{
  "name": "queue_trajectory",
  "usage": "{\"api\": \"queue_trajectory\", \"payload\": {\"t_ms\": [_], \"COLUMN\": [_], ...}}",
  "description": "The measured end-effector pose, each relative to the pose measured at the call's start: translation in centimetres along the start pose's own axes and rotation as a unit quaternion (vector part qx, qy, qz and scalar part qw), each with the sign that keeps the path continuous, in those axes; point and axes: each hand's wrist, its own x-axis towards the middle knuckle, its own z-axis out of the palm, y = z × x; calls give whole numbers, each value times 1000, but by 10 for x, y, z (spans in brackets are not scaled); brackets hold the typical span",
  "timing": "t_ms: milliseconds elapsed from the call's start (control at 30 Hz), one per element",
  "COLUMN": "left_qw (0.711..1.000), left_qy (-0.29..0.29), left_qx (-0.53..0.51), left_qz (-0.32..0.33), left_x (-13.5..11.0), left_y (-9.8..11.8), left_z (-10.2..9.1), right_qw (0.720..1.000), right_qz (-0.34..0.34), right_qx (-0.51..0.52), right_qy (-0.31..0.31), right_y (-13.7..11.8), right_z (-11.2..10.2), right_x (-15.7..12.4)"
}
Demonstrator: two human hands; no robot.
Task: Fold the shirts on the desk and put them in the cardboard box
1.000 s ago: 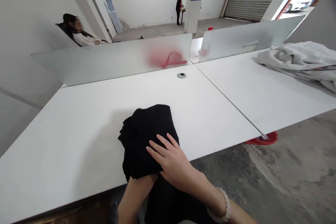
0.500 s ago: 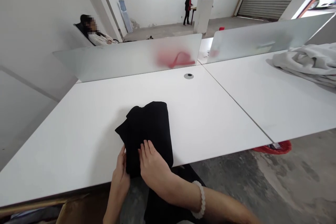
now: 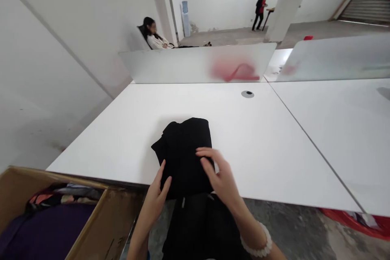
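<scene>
A folded black garment (image 3: 185, 150) lies at the front edge of the white table (image 3: 262, 146); its exact kind cannot be told. Its far left corner sticks out unevenly. My left hand (image 3: 157, 195) rests along the garment's left side, thumb and fingers apart. At the right side, my right hand (image 3: 221, 174) touches the cloth with its fingers bent and spread from the thumb. A white beaded bracelet (image 3: 262, 243) circles my right wrist.
A cardboard box (image 3: 100, 219) of clothes stands below the table at left. Frosted dividers (image 3: 183, 67) line the far edge. Below the right side is a red bin (image 3: 350, 221). One person (image 3: 157, 38) sits beyond the divider; another person (image 3: 260, 8) stands farther back.
My right hand has moved from the garment's middle to its right side. My left hand has come up onto the left edge. The view has turned left, showing more of the box.
</scene>
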Motion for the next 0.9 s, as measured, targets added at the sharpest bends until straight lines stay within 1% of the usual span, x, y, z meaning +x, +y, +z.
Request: {"api": "queue_trajectory", "payload": {"t_ms": [33,67,100,167,233,300,333,367,400,433,500,533,600,700,767,833,900], "left_qw": [1000,998,995,981,959,938,929,918,907,895,880,879,882,878,874,866,850], "left_qy": [10,22,40,91,150,197,204,200,183,159,111,98,102,144,185,242,312], "left_qx": [-19,-47,-83,-161,-223,-256,-272,-295,-326,-358,-405,-411,-403,-395,-391,-385,-378], "left_qz": [-14,-29,-43,-67,-91,-126,-148,-172,-194,-211,-222,-220,-221,-227,-219,-209,-195], "left_x": [-9,-17,-27,-44,-60,-71,-76,-79,-81,-82,-85,-86,-91,-102,-114,-128,-144], "left_y": [1,2,2,1,-3,-9,-12,-14,-15,-14,-11,-8,-3,-1,-3,-5,-7], "left_z": [1,4,9,21,35,47,50,51,50,47,36,29,17,1,-9,-22,-39], "right_qw": [997,992,986,972,962,961,961,961,962,962,962,960,957,955,955,951,941], "right_qz": [58,108,151,210,226,221,217,213,208,204,195,191,190,186,169,140,98], "right_qx": [16,33,55,99,102,82,78,77,77,74,63,59,58,70,82,100,126], "right_qy": [46,59,42,-38,-111,-147,-154,-158,-161,-166,-182,-194,-212,-220,-229,-256,-300], "right_y": [8,17,26,38,41,35,31,27,23,19,14,12,7,-2,-11,-24,-41], "right_z": [-8,-13,-17,-19,-15,-9,-6,-2,1,4,10,14,24,45,62,81,105], "right_x": [-2,-4,-6,-12,-19,-24,-26,-28,-29,-31,-33,-35,-38,-43,-45,-44,-38]}}
